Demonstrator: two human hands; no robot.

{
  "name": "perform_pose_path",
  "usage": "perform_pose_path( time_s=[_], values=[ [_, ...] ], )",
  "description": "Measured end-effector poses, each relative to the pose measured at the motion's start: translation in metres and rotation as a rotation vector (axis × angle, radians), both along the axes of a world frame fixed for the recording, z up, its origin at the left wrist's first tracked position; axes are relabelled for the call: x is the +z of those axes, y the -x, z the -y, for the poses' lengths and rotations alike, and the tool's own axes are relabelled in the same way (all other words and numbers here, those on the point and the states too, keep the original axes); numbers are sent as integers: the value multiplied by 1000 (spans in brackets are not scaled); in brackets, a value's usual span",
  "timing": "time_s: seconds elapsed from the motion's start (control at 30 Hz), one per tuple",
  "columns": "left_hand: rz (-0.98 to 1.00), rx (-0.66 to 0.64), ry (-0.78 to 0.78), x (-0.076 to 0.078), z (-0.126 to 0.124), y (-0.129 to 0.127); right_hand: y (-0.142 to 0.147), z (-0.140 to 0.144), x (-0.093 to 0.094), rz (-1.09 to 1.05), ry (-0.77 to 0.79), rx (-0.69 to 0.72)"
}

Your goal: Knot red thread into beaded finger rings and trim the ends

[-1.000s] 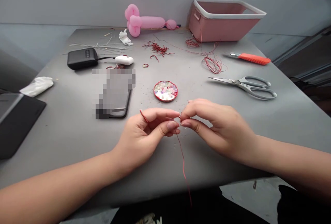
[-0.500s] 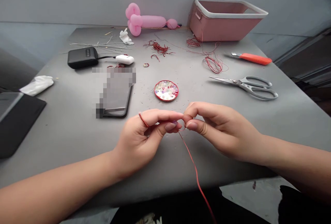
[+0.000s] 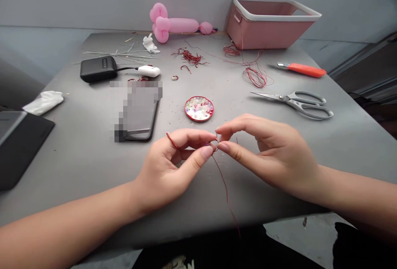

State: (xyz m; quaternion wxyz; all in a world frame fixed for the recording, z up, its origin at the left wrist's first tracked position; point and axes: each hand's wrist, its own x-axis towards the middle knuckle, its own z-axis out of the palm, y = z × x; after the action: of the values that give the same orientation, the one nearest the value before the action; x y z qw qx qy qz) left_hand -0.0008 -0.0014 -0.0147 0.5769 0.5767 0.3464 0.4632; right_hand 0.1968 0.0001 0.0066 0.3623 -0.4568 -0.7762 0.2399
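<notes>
My left hand [image 3: 176, 165] pinches a thin red cord [image 3: 223, 182] between thumb and index finger. A small purplish bead shows partly at those fingertips. From there the cord hangs down past the table's front edge. Close beside it, my right hand [image 3: 269, 157] has its thumb and index finger parted, both tips next to a short strand and small loop of the cord. Whether they touch it is hard to tell. A red cord ring [image 3: 171, 140] circles a finger of my left hand. Beyond both hands lies a round red-rimmed dish [image 3: 185, 114] of pale and pink beads [image 3: 198, 107].
Scissors [image 3: 291, 100] and an orange-handled cutter [image 3: 305, 70] lie at right, near coiled red cord [image 3: 256, 77]. Behind stand a pink basket [image 3: 260, 33] and a pink balloon [image 3: 182, 25]. At left are a phone [image 3: 141, 114], a black power bank [image 3: 98, 69] and cord scraps [image 3: 190, 56].
My right thumb and index finger have moved apart from their pinch, and the index finger has lifted. My left hand stays nearly in place; the hanging cord has shifted slightly left.
</notes>
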Motion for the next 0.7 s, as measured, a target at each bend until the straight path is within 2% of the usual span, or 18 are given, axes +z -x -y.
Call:
perform_pose_path(
  time_s=[0.13,0.27,0.37,0.5,0.6,0.7],
  values=[
    [-42,12,87,3,-2,0,1,1,0,25,-7,19],
    [-83,32,101,5,-2,-1,2,2,4,-10,103,9],
    [-106,33,55,4,0,0,3,2,8,-62,302,5],
    [-246,29,-106,2,0,2,2,0,11,-105,556,31],
    [-362,31,-198,3,-2,4,4,0,9,-107,630,21],
    [-370,27,-196,3,-5,4,7,1,7,-143,648,26]
  ],
)
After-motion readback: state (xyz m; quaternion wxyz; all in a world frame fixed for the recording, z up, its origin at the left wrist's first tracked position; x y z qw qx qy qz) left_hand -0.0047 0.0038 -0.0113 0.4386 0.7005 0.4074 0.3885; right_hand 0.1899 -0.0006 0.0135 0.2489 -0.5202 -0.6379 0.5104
